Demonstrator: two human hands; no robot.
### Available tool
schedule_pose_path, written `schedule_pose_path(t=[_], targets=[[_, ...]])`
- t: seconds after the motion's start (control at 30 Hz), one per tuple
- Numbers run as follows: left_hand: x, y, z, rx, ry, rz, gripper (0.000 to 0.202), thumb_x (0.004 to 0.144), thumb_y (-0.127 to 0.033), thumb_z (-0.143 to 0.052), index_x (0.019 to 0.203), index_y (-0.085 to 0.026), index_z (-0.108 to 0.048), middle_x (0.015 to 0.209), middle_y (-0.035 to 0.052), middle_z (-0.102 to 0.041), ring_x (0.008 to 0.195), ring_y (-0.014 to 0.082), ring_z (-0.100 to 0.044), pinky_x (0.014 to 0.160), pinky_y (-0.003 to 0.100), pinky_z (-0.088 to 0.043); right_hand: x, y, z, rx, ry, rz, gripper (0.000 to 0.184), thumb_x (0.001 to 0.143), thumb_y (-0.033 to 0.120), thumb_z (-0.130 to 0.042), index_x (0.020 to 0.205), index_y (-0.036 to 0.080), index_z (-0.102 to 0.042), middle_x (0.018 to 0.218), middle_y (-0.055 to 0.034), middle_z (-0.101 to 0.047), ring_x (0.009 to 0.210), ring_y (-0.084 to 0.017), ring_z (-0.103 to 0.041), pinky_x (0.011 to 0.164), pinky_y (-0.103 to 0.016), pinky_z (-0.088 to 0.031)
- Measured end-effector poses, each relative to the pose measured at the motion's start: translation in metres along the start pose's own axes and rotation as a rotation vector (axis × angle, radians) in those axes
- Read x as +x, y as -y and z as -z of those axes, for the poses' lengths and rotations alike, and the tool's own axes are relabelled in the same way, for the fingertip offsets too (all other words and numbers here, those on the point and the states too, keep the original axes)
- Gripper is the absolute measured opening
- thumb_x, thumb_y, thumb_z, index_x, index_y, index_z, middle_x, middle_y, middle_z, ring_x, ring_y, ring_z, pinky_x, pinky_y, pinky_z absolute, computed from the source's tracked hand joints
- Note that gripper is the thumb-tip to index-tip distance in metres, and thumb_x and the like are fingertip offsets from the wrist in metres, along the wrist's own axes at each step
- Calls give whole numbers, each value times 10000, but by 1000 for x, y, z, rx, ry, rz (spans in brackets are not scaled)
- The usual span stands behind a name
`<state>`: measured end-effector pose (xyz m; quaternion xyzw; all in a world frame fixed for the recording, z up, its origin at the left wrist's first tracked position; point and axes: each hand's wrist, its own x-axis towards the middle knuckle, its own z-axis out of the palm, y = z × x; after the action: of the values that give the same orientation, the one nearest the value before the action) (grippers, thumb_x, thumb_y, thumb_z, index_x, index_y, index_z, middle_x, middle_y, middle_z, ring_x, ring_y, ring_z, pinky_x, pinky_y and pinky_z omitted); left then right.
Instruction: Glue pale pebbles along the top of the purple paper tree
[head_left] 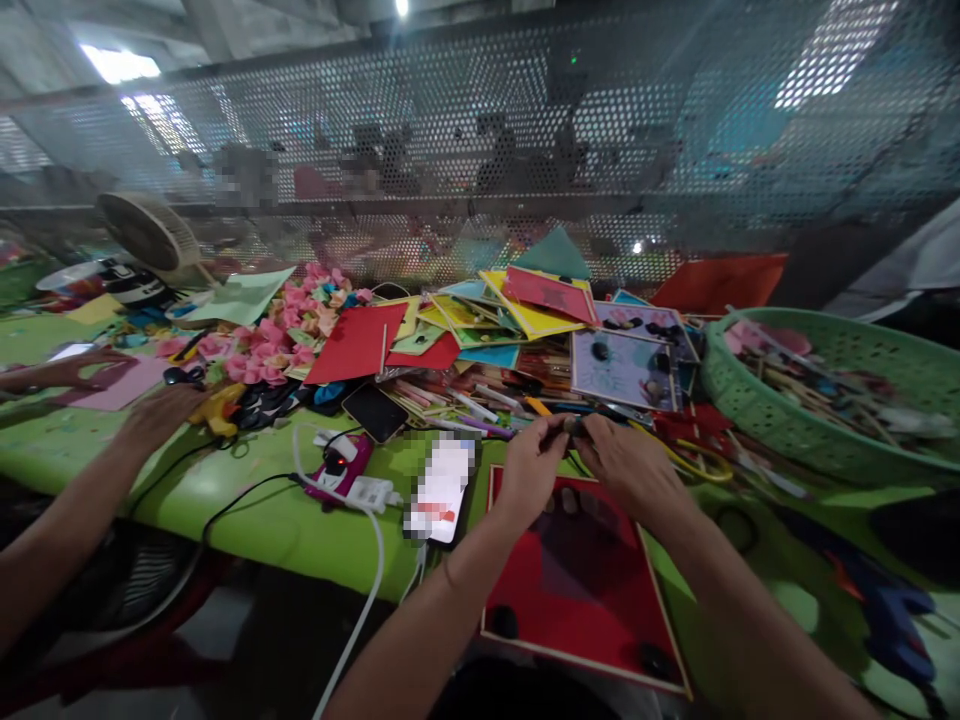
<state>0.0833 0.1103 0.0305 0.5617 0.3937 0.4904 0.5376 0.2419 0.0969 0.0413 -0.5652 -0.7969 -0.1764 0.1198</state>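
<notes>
My left hand (531, 468) and my right hand (626, 462) meet above a red card (581, 590) that lies at the near edge of the green table (247, 505). Both hands are closed in a pinch on a small dark object (574, 424) held between them; I cannot make out what it is. Small dark pieces sit on the red card, partly hidden by my hands. A pile of sticks and pens (465, 400) lies just beyond my fingers.
A phone (441, 487), a charger with white cables (358, 490) and a dark phone (375, 412) lie left of my hands. Coloured cards (525, 300) and pink paper flowers (277, 335) cover the back. A green basket (825, 390) stands right. Another person's hands (161, 412) work at the left, beside a fan (146, 235).
</notes>
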Motion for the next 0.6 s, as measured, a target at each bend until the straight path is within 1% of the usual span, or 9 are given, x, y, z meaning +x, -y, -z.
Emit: schedule_pose_path(t=[0.1,0.17,0.27,0.4,0.5,0.6], targets=[[-2,1,0,107,-6,-37,290,889,-125,-556,1125,-189,-713,1129,63,-754,1016,184,-692,947,312,-522,0,5,1,-23,13,17,223,999,268,-407,922,160,-586,691,-71,-658,606,-225,-634,555,-323,-279],[-3,3,-1,145,-17,-46,290,889,-118,-562,1120,-192,-720,1133,63,-761,1036,191,-699,969,322,-519,0,7,3,-35,28,21,231,994,253,-391,922,152,-587,690,-80,-655,607,-230,-629,562,-331,-259],[-3,4,-1,193,-34,-45,276,892,-123,-577,1118,-189,-721,1125,69,-766,1029,198,-708,961,329,-527,1,7,4,-41,56,36,253,997,231,-355,921,152,-583,738,-99,-677,620,-230,-627,557,-342,-219],[-4,2,-1,227,-27,-45,270,902,-117,-571,1119,-184,-719,1126,75,-768,1009,197,-715,936,322,-538,2,4,3,-34,94,57,297,1014,237,-322,888,164,-581,695,-71,-662,581,-207,-598,551,-344,-205],[-6,-1,0,272,-22,-59,265,905,-110,-570,1111,-179,-721,1107,79,-772,986,201,-719,921,319,-537,2,4,2,-38,110,54,302,1006,238,-324,884,160,-589,691,-80,-661,569,-211,-582,546,-349,-190],[-7,-3,1,317,-36,-72,242,904,-109,-576,1078,-183,-726,1077,79,-776,967,207,-720,912,321,-535,0,8,1,-45,106,44,269,977,205,-350,892,151,-599,721,-101,-671,593,-221,-592,550,-351,-191]])
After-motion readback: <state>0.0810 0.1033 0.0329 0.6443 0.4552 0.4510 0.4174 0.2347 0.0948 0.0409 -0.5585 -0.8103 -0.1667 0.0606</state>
